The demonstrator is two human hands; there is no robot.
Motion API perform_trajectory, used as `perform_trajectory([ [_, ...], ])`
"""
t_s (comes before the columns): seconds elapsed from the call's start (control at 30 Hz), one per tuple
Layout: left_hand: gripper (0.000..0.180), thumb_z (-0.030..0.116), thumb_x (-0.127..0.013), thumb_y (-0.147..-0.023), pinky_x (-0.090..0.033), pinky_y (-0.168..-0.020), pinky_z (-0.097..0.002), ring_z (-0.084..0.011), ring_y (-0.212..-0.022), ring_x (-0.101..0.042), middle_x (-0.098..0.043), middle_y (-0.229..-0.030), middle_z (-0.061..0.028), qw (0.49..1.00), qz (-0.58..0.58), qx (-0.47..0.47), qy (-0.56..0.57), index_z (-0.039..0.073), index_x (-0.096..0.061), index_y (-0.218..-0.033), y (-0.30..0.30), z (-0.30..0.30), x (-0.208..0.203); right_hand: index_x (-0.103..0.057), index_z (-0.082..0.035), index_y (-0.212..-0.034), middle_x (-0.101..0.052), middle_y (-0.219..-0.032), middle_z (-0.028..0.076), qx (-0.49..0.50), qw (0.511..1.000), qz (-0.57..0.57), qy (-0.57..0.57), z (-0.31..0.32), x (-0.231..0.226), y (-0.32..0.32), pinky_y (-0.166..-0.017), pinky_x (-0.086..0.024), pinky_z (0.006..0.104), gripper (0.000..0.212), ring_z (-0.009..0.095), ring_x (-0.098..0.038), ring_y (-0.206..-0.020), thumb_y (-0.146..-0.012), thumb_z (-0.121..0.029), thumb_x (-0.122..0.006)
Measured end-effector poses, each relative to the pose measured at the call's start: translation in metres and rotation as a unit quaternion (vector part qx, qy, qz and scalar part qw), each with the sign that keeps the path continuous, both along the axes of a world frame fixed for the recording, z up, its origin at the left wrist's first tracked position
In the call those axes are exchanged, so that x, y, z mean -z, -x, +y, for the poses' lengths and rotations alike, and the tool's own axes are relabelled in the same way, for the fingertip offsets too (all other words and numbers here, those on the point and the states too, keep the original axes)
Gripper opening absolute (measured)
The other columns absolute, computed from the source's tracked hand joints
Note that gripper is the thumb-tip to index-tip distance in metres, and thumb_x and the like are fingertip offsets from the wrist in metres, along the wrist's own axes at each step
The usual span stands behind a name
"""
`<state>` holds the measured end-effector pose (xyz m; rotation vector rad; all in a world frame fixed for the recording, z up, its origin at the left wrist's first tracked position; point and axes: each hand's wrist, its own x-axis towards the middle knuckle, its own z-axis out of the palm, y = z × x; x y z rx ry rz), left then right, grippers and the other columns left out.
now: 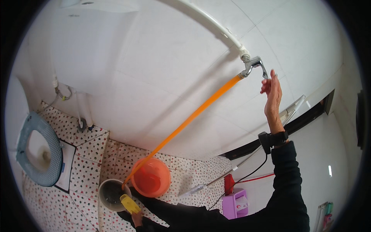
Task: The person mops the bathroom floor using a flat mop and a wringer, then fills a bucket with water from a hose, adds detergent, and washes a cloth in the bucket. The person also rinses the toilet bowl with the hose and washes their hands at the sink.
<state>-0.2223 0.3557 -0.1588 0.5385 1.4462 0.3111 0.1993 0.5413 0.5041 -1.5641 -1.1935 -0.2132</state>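
Observation:
My right hand (272, 92) is raised beside the lever of a chrome wall tap (253, 66), its fingers stretched out and holding nothing. The fingertips are at the lever; whether they touch it I cannot tell. From the tap an orange hose (197, 118) slopes down to the left, ending at a pale bucket (101, 193) with dark-looking contents. Low in the view my left hand (136, 219) grips a yellow object (130, 203) at the bucket's near right rim. The kind of that yellow object is unclear.
An orange basin (164, 170) stands right of the bucket. A toilet with a grey-blue seat (48, 164) is at the left. A long-handled mop (239, 165) leans against the right wall, close to a purple container (228, 205). A white pipe (208, 19) runs along the wall.

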Motion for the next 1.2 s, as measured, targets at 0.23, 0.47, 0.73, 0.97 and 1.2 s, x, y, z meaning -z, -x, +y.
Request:
perform_trajectory([
  [0.23, 0.033, 0.034, -0.061, -0.070, -0.047, -0.066, -0.0406, -0.0329, -0.078, -0.060, -0.064, -0.081, -0.0143, 0.986, 0.054, 0.101, -0.122, 0.005, -0.061, -0.086, -0.008, -0.038, 0.048, -0.046, -0.003, -0.126, -0.052, -0.122, 0.011, 0.022, 0.961, -0.273, 0.037, 0.044, -0.007, -0.006, -0.094, -0.038, 0.0275, 0.035, 0.016, -0.050, -0.109, -0.092, -0.010, -0.044],
  [0.47, 0.031, 0.030, -0.066, -0.071, -0.047, -0.065, -0.0336, -0.0233, -0.072, -0.063, -0.064, -0.070, -0.0082, 0.998, 0.058, -0.019, -0.015, 0.004, -0.056, -0.085, -0.017, -0.024, -0.004, -0.040, -0.016, -0.133, -0.060, -0.106, 0.011, 0.106, 0.918, -0.348, 0.156, 0.036, -0.007, 0.010, -0.072, -0.043, 0.0277, 0.051, 0.016, -0.055, -0.096, -0.088, -0.037, -0.052],
  [0.73, 0.028, 0.029, -0.065, -0.070, -0.046, -0.059, -0.0310, -0.0180, -0.064, -0.062, -0.063, -0.066, -0.0009, 0.998, 0.059, -0.028, 0.008, 0.007, -0.055, -0.085, -0.018, -0.021, -0.039, -0.051, -0.001, -0.119, -0.058, -0.099, 0.007, -0.265, 0.780, 0.036, 0.566, -0.009, 0.343, 0.121, -0.078, -0.046, 0.0272, 0.035, 0.015, -0.055, -0.087, -0.086, -0.010, -0.055],
  [0.97, 0.036, 0.038, -0.068, -0.067, -0.047, -0.066, -0.0365, -0.0258, -0.076, -0.062, -0.064, -0.072, -0.0074, 0.988, 0.135, 0.064, 0.027, 0.008, -0.056, -0.085, -0.021, -0.026, -0.058, -0.055, -0.003, -0.111, -0.056, -0.092, 0.015, -0.446, 0.693, -0.196, 0.531, -0.066, 0.555, 0.314, -0.077, -0.043, 0.0390, 0.055, 0.031, -0.052, -0.089, -0.071, -0.037, -0.068],
  [1.2, 0.040, 0.044, -0.066, -0.067, -0.047, -0.063, -0.0405, -0.0296, -0.074, -0.061, -0.062, -0.073, -0.0111, 0.979, 0.190, 0.074, -0.002, 0.011, -0.055, -0.087, -0.019, -0.039, -0.058, -0.053, -0.003, -0.111, -0.054, -0.102, 0.014, -0.523, 0.637, -0.137, 0.549, -0.076, 0.614, 0.352, -0.085, -0.038, 0.0411, 0.054, 0.032, -0.049, -0.097, -0.069, -0.033, -0.068],
])
